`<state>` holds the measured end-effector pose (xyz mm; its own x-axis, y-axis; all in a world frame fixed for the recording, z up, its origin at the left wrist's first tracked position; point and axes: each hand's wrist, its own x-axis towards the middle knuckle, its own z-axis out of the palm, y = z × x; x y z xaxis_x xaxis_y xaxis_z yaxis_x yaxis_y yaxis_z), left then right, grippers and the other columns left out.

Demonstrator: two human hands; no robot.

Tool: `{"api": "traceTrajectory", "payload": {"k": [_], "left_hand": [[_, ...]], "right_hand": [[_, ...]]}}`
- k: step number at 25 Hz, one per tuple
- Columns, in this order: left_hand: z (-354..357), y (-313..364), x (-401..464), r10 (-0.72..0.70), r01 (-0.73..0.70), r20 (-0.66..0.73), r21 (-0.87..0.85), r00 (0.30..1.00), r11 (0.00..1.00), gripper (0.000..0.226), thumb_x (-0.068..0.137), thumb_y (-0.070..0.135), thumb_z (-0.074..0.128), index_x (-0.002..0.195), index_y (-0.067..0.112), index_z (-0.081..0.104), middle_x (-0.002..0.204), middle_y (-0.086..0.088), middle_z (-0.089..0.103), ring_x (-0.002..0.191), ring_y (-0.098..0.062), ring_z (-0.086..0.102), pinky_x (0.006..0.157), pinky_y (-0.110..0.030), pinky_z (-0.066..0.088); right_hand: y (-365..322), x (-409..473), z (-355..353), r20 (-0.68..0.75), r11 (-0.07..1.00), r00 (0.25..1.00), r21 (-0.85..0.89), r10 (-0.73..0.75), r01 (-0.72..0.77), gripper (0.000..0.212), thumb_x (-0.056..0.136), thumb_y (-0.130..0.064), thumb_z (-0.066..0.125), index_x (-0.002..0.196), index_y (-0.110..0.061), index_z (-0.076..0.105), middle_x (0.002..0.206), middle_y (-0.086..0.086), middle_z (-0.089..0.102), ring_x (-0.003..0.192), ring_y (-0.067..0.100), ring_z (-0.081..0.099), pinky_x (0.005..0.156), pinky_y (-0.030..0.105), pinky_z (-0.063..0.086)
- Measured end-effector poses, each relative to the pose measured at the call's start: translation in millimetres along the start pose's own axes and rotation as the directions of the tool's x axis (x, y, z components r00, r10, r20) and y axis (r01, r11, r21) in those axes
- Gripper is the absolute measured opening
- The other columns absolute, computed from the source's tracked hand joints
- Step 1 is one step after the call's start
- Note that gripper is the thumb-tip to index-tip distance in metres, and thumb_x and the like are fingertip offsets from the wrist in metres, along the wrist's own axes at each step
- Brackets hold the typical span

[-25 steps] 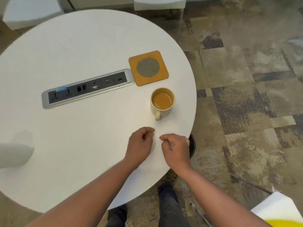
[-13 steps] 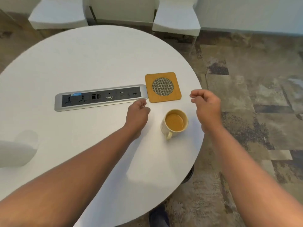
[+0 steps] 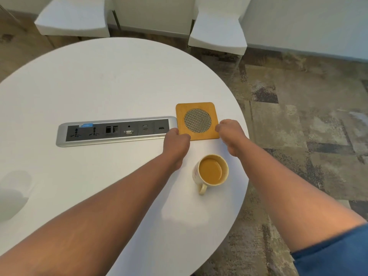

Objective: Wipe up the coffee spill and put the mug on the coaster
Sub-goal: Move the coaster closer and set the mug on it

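A square wooden coaster (image 3: pixel 197 120) with a round metal mesh centre lies on the white round table (image 3: pixel 119 86), near its right edge. My left hand (image 3: pixel 176 144) has its fingers curled over the coaster's near-left corner. My right hand (image 3: pixel 232 136) is curled against the coaster's right edge. A cream mug (image 3: pixel 196 176) of milky coffee stands upright between my forearms, just nearer to me than the coaster, with its handle pointing toward me. Neither hand touches the mug. No spilled coffee or cloth shows on the tabletop.
A silver power and data strip (image 3: pixel 117 131) is set into the table, its right end touching the coaster's left side. Two white chairs (image 3: pixel 73 16) (image 3: pixel 218 34) stand beyond the table. A blurred pale shape (image 3: pixel 12 198) sits at the left edge. Patterned carpet lies to the right.
Both hands have moved from the table's near edge, past the mug on either side, to the coaster. The view has tilted up and forward. The mug has not moved.
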<state>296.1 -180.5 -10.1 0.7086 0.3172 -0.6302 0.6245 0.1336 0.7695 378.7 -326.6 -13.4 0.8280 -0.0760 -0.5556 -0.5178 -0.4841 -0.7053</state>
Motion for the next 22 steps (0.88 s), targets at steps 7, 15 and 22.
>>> {"api": "traceTrajectory", "payload": {"k": [7,15,22], "left_hand": [[-6,-5,23,-0.074,0.074,-0.012,-0.032,0.997,0.997,0.025,0.084,-0.004,0.05,0.092,0.02,0.049,0.091,-0.004,0.036,0.081,-0.018,0.03,0.06,-0.029,0.02],[-28,-3,17,-0.003,-0.006,-0.052,-0.177,0.999,0.984,0.023,0.086,-0.005,0.057,0.086,0.014,0.071,0.089,-0.008,0.072,0.075,-0.016,0.056,0.069,-0.027,0.045],[-107,17,-34,0.084,-0.137,-0.219,-0.239,0.972,0.961,0.013,0.09,0.004,0.063,0.085,0.015,0.067,0.089,-0.003,0.068,0.079,-0.018,0.057,0.071,-0.031,0.049]], "right_hand": [[17,26,-4,-0.086,0.992,0.991,0.086,0.1,-0.093,0.022,0.08,0.002,0.062,0.069,-0.017,0.056,0.074,0.006,0.056,0.065,0.021,0.049,0.053,0.028,0.039],[-9,4,-12,-0.023,0.96,1.0,0.28,-0.006,0.013,0.021,0.092,0.008,0.057,0.093,-0.009,0.068,0.09,0.009,0.073,0.078,0.018,0.068,0.067,0.028,0.055],[-48,-86,25,-0.098,0.943,0.967,0.22,-0.235,0.251,0.022,0.083,0.002,0.062,0.094,-0.014,0.071,0.077,-0.003,0.07,0.074,0.015,0.065,0.073,0.033,0.058]]}}
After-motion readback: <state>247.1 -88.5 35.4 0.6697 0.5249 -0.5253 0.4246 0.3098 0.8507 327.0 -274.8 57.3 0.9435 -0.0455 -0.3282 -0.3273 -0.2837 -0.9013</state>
